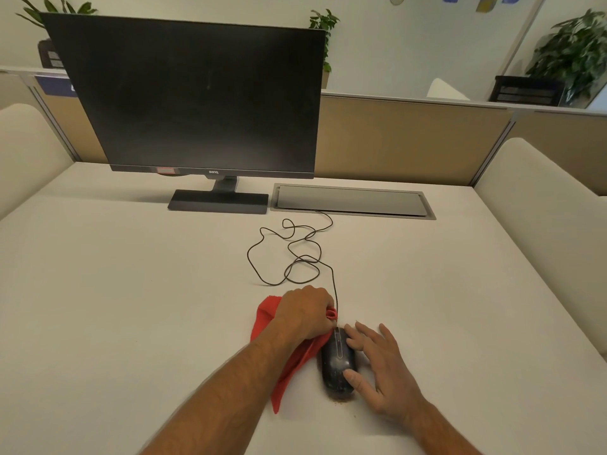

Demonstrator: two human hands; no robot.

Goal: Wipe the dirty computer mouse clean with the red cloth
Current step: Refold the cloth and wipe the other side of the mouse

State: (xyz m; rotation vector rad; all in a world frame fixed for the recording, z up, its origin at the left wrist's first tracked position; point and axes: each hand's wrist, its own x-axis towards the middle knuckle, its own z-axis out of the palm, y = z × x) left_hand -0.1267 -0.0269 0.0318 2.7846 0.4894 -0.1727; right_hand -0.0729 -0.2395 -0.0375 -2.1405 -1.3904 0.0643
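A black wired computer mouse [336, 362] speckled with dirt lies on the white desk near the front, brown crumbs at its rear end. My left hand [305, 311] grips the red cloth [289, 366] just left of the mouse's front; the cloth trails back under my forearm along the mouse's left side. My right hand [381, 362] rests on the mouse from the right, thumb on its back and fingertips by its front buttons.
The mouse cable [295, 254] loops across the desk to a grey cable hatch [353, 201]. A dark monitor [190, 96] stands at the back left on its base [218, 200]. Beige partitions fence in the white desk [115, 307].
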